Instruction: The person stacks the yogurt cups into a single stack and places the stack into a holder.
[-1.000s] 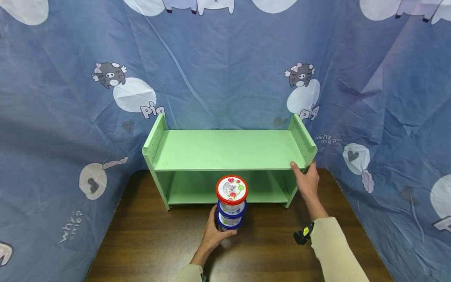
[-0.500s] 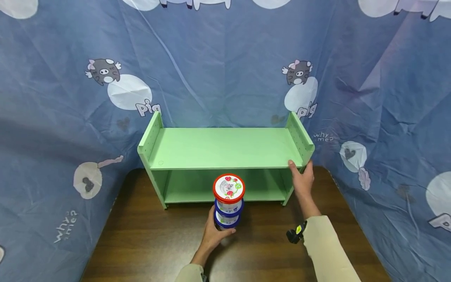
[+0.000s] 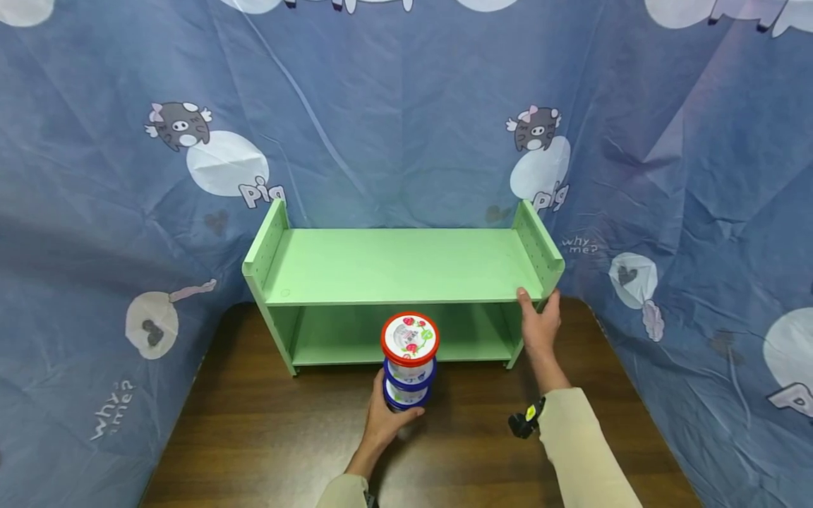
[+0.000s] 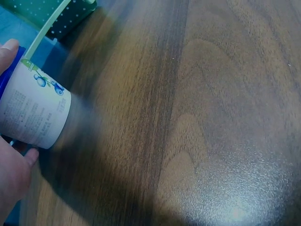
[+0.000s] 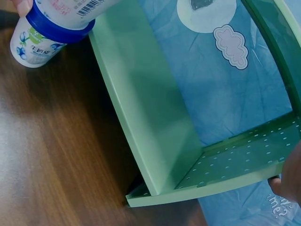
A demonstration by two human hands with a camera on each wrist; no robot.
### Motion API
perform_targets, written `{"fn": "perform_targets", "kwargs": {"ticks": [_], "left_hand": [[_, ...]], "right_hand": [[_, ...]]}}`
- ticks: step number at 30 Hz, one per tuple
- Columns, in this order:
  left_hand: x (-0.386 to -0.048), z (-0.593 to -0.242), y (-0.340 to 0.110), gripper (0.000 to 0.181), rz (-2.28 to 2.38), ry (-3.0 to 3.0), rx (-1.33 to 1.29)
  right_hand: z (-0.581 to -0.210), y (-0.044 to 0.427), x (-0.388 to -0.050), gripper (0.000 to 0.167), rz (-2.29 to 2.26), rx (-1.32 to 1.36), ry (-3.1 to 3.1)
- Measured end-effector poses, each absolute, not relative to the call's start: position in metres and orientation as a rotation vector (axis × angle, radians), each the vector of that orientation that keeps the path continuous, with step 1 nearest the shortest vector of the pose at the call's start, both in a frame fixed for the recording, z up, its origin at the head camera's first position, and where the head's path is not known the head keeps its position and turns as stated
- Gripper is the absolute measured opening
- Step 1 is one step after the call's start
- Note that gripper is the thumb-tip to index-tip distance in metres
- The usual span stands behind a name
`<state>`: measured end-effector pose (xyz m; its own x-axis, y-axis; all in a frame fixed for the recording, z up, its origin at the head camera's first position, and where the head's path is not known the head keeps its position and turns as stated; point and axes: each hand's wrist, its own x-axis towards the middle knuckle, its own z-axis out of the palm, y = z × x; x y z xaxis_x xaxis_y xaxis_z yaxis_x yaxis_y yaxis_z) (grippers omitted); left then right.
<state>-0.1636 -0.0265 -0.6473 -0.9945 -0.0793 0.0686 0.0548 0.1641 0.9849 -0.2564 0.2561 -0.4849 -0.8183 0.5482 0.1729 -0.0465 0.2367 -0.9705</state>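
Note:
A stack of yogurt tubs (image 3: 409, 374) stands in my left hand (image 3: 383, 423), in front of the shelf's middle. The top tub has a red-rimmed lid (image 3: 410, 339) with a strawberry print; those below have blue lids. My left thumb and fingers curl round the lower part of the stack. In the left wrist view the lowest tub (image 4: 35, 108) shows blueberries; I cannot tell whether it touches the table. My right hand (image 3: 540, 328) grips the right side of the light green two-tier shelf (image 3: 394, 264), thumb at the upper board's front edge, fingers outside the side panel.
The shelf stands at the back of a brown wooden table (image 3: 470, 451). Its lower board (image 3: 343, 346) lies behind the tubs. Blue cloth (image 3: 406, 141) with pig prints hangs behind and on both sides.
The whole head view has shifted slightly, so the shelf, tubs and right hand appear a little further left. Both hands keep their hold, and the stack stays in front of the shelf.

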Motion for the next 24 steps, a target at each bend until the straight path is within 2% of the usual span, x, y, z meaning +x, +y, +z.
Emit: {"fn": "perform_targets", "kwargs": {"ticks": [9,24], "left_hand": [[-0.1666,-0.6505,-0.0243,0.115,-1.990,-2.276,0.028],[-0.1612,-0.6462,-0.0214,0.109,-1.940,-2.273,0.047]], "right_hand": [[-0.4864,0.2542,-0.2568,0.062,1.630,-0.431,-2.000],[-0.4880,0.2557,-0.2559,0.062,1.643,-0.434,-1.996]]}}
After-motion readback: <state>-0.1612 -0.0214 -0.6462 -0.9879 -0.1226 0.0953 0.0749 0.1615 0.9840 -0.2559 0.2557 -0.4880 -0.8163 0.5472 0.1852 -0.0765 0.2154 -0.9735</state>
